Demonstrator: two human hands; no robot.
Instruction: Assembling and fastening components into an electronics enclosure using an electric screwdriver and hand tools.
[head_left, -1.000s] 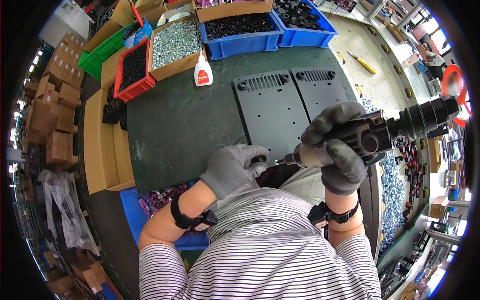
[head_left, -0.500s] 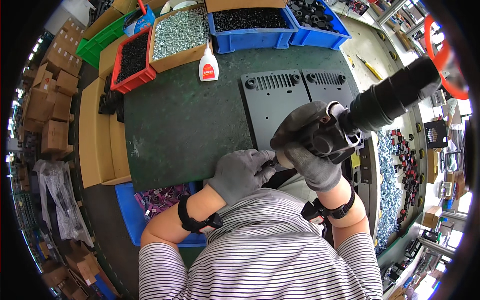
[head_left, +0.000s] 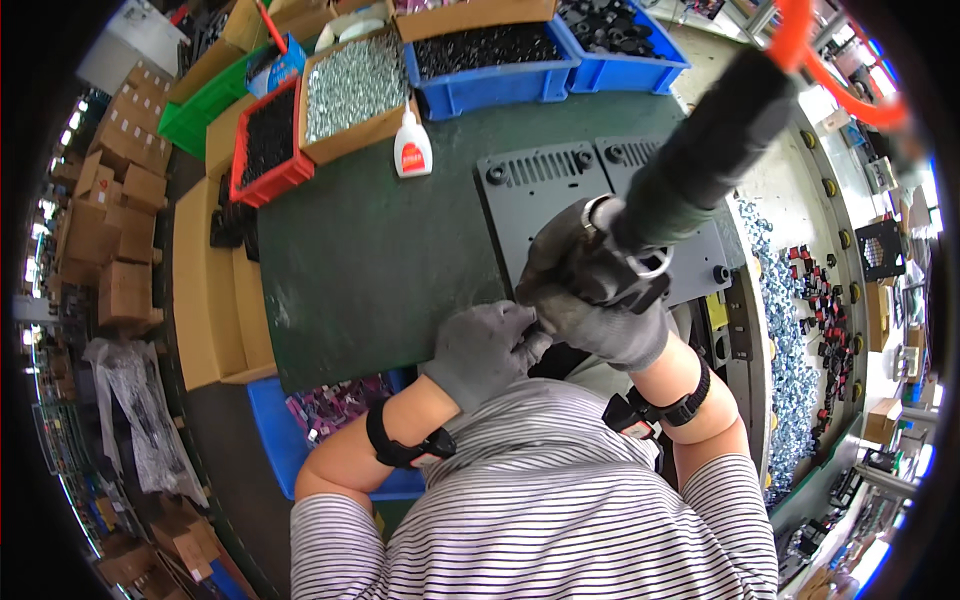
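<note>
The right hand (head_left: 598,318), in a grey glove, is wrapped tight around the grip of a big black power screwdriver (head_left: 690,170), which stands tilted with its body rising up and away toward the far right and an orange hose (head_left: 830,70) curling off its top. The left hand (head_left: 485,345), also gloved in grey, sits just left of the screwdriver's lower end, its fingers pinched together right at the tip; what they pinch is too small and hidden to tell.

Taking the screwdriver as the landmark, the dark green table (head_left: 380,260) spreads out to its left and behind it. Two grey metal plates (head_left: 545,195) with slotted vents lie side by side on the table directly under and behind the screwdriver. Farther behind, along the far edge of the table, stand two blue bins (head_left: 500,85) of black parts, a cardboard box of silvery screws (head_left: 355,85) to their left, and a red bin (head_left: 268,145) of dark parts left again. A small white glue bottle (head_left: 412,152) with a red label stands upright well left of the screwdriver, just in front of the screw box. To the right of the screwdriver, a heap of loose silvery screws (head_left: 790,330) lies beside the table.
</note>
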